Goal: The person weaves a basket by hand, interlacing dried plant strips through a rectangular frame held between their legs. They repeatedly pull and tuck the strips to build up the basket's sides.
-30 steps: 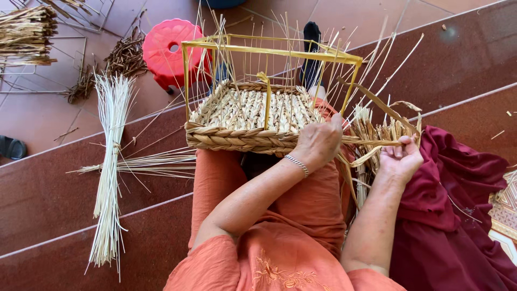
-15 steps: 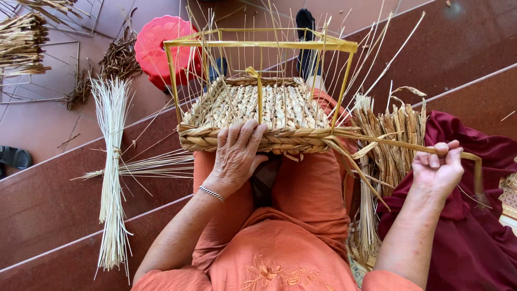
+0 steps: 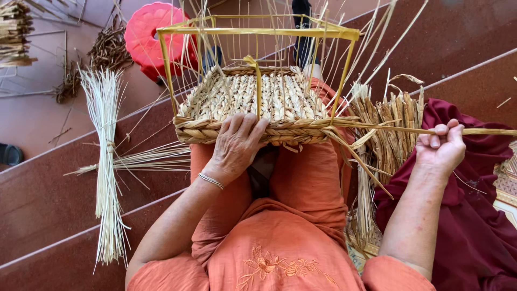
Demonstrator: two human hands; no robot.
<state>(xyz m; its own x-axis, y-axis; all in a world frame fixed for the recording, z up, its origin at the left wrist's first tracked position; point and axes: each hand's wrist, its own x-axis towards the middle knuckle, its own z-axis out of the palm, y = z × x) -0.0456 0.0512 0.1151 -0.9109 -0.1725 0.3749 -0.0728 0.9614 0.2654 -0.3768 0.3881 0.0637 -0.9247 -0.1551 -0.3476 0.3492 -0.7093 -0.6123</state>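
left hand [image 3: 237, 143] steadying basket [image 3: 253, 102], right hand [image 3: 439, 148] pulling strand [image 3: 388, 128]

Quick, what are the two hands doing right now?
Left hand: open, fingers spread, pressing flat on the basket rim.
Right hand: closed, pinching a straw strand pulled out sideways from the basket.

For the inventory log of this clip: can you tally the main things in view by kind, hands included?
Hands: 2 — left hand pressed on the basket's woven rim, right hand gripping a strand pulled sideways
Half-woven basket on a yellow frame: 1
Tied bundles of pale reeds on the floor: 1
Red plastic stools: 1
Maroon cloths: 1
Total: 6
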